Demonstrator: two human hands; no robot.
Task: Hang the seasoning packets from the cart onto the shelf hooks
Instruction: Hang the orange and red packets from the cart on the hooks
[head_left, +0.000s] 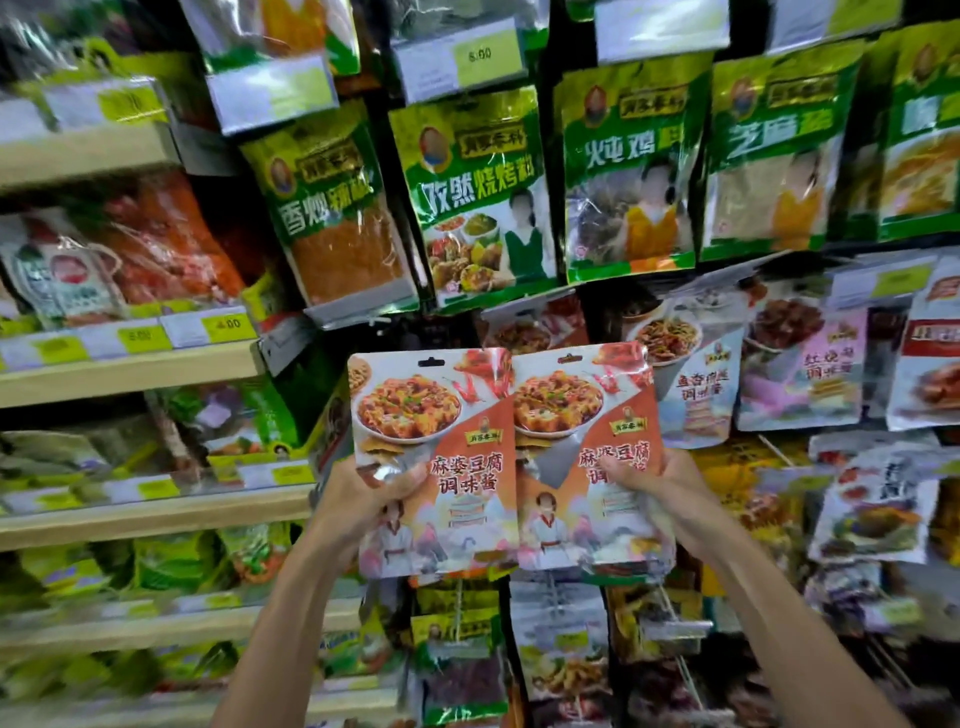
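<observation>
Two matching orange and white seasoning packets with a tofu dish picture are held up side by side in front of the hook wall. My left hand (363, 493) grips the left packet (441, 415) at its left edge, thumb on the front. My right hand (654, 478) grips the right packet (576, 410) at its right edge, thumb across the print. A black hang hole shows at the top of the left packet. The right packet overlaps the left one slightly. The cart is out of view.
Green spice packets (478, 192) hang in a row above. More sauce packets (696, 384) hang on hooks to the right and below. Wooden shelves (130, 374) with price tags and bagged goods fill the left side.
</observation>
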